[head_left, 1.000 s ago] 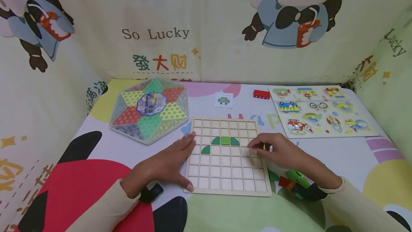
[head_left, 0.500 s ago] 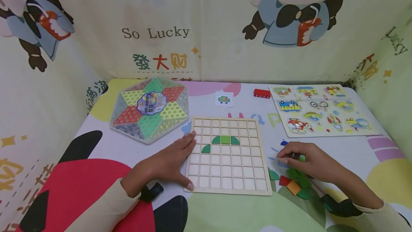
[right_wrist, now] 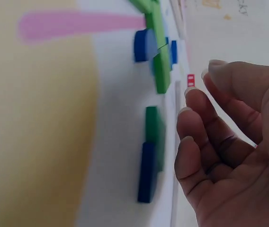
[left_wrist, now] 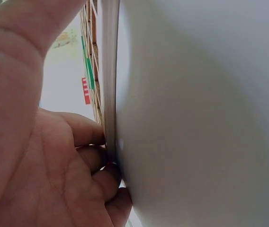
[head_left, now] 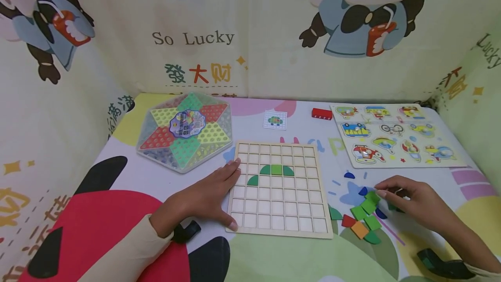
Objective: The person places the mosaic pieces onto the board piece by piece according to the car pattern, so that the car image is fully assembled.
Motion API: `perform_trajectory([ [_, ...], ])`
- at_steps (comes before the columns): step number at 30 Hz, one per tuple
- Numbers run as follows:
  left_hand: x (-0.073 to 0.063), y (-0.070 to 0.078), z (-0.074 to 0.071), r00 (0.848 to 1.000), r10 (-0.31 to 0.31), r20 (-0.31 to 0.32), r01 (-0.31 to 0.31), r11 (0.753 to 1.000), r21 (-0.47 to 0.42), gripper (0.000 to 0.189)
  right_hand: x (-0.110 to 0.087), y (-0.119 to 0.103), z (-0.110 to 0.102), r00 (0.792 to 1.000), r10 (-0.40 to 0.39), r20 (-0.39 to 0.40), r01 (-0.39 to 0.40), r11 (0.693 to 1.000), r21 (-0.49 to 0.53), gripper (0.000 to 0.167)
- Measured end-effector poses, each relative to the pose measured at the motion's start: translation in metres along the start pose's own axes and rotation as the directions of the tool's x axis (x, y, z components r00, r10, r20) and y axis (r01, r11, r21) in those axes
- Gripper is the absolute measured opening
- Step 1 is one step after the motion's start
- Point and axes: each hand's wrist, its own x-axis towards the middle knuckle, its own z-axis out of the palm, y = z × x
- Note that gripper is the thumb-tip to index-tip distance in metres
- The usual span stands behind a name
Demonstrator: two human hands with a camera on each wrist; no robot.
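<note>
A light wooden grid board [head_left: 279, 234] lies on the table; three dark green quarter-round pieces and a light green square [head_left: 276, 169] sit in its cells. Along the board's left edge rests my left hand [head_left: 207, 195], thumb spread toward the lower corner. In the left wrist view its fingertips [left_wrist: 118, 201] meet the board's side. My right hand [head_left: 411, 199] hovers beside the loose pieces, fingers loosely bent with nothing between them. Near its fingertips lie light green squares [head_left: 368, 206]; a dark blue piece [right_wrist: 147, 172] and a dark green piece [right_wrist: 151, 123] lie below the hand in the right wrist view.
Closer to the board lie a red piece [head_left: 348, 221] and an orange square [head_left: 359, 229]. Behind it are a small car pattern card [head_left: 275, 120] and a red block [head_left: 322, 114]. A hexagonal star-board game [head_left: 184, 132] stands back left, a vehicle puzzle board [head_left: 397, 160] back right.
My right hand has moved from the board's right side out over the loose pieces, uncovering several of them. The left hand stays at the board's edge, and the pieces in the grid are unchanged.
</note>
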Motion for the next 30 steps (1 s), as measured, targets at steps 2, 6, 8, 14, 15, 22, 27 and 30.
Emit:
perform_trajectory([
  [2, 0.000, 0.000, 0.000, 1.000, 0.001, 0.002, -0.001, 1.000, -0.001, 0.128, -0.001, 0.003, 0.001, 0.999, 0.035, 0.007, -0.035, 0.999, 0.000, 0.014],
  [6, -0.001, 0.000, 0.000, 1.000, 0.001, 0.002, -0.001, 1.000, 0.001, 0.128, -0.002, 0.005, 0.006, 1.000, 0.017, 0.001, -0.017, 1.000, -0.005, 0.019],
  [8, -0.001, 0.000, 0.000, 1.000, 0.001, -0.001, -0.001, 1.000, -0.001, 0.128, -0.001, 0.005, 0.008, 1.000, -0.012, -0.002, 0.012, 1.000, -0.004, 0.022],
  [14, -0.001, 0.000, 0.000, 1.000, -0.002, -0.004, 0.002, 1.000, -0.014, 0.127, 0.001, 0.003, 0.011, 0.997, -0.083, 0.003, 0.083, 0.996, -0.028, 0.030],
  [15, -0.001, 0.000, 0.000, 1.000, -0.001, -0.003, 0.001, 1.000, -0.012, 0.127, 0.002, 0.002, 0.011, 0.996, -0.090, 0.006, 0.090, 0.995, -0.034, 0.030],
  [22, -0.001, -0.001, 0.000, 1.000, 0.001, 0.003, -0.001, 1.000, 0.002, 0.128, 0.003, -0.001, 0.011, 0.993, -0.112, 0.047, 0.116, 0.990, -0.081, 0.030],
  [27, 0.000, -0.001, -0.001, 1.000, -0.004, 0.004, 0.004, 1.000, 0.000, 0.128, -0.001, -0.009, 0.013, 0.997, -0.072, 0.042, 0.078, 0.987, -0.139, 0.029],
  [30, 0.000, -0.001, 0.000, 1.000, -0.002, 0.003, 0.002, 1.000, 0.003, 0.128, -0.002, -0.015, 0.013, 0.997, 0.015, 0.070, -0.001, 0.980, -0.199, 0.031],
])
